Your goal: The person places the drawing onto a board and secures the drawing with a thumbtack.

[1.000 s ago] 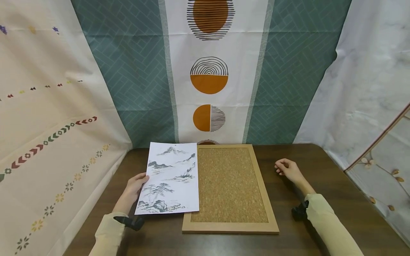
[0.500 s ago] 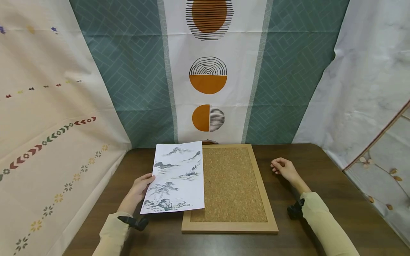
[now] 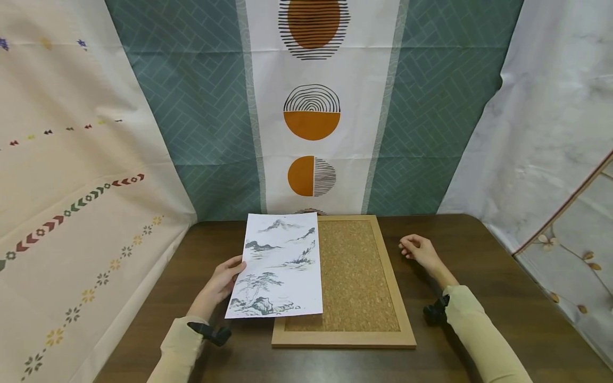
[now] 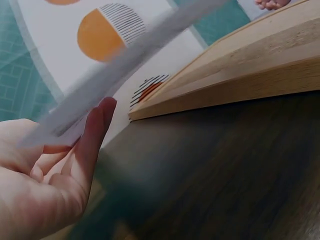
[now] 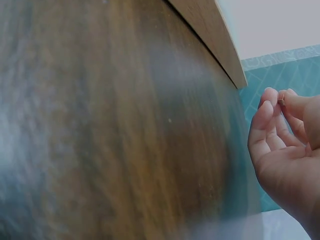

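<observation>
The left hand (image 3: 224, 279) pinches a rectangular paper sheet (image 3: 281, 266), partly over a grainy, wood-framed cork board (image 3: 358, 276). At right, the right hand (image 3: 421, 252) pinches a tiny, indistinct object (image 5: 281, 102).

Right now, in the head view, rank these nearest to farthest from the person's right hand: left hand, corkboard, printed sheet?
1. Corkboard, just left of the right hand.
2. Printed sheet, farther left, hiding part of the corkboard.
3. Left hand, gripping the sheet's left edge.
</observation>
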Available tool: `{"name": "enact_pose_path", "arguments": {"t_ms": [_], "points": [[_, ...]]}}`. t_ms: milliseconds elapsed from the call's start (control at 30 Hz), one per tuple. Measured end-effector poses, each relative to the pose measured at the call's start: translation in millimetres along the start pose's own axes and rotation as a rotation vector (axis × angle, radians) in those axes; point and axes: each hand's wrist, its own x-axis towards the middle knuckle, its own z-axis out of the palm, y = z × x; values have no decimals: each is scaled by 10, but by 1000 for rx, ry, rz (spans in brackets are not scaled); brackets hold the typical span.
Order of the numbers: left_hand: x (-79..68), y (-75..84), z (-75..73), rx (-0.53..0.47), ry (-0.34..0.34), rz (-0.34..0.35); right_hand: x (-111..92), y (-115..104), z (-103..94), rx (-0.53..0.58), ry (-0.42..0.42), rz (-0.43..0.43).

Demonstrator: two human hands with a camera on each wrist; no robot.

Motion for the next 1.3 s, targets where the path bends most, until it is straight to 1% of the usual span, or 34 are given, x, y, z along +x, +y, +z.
{"name": "enact_pose_path", "arguments": {"t_ms": [300, 500, 667, 967, 1033, 1100, 1300], "points": [[9, -76, 145, -49, -132, 4, 13, 0, 53, 9, -7, 16], [43, -71, 233, -77, -153, 24, 32, -1, 62, 14, -4, 15], [57, -60, 310, -96, -190, 26, 56, -6, 65, 23, -6, 15], [89, -66, 448, -86, -247, 49, 102, -94, 116, 28, -7, 9], [102, -71, 485, -96, -257, 52, 114, -98, 131, 29, -6, 11], [115, -79, 517, -97, -280, 57, 122, -93, 143, 22, -7, 12], [144, -101, 601, -80, -325, 55, 140, -101, 172, 30, -3, 23]]}}
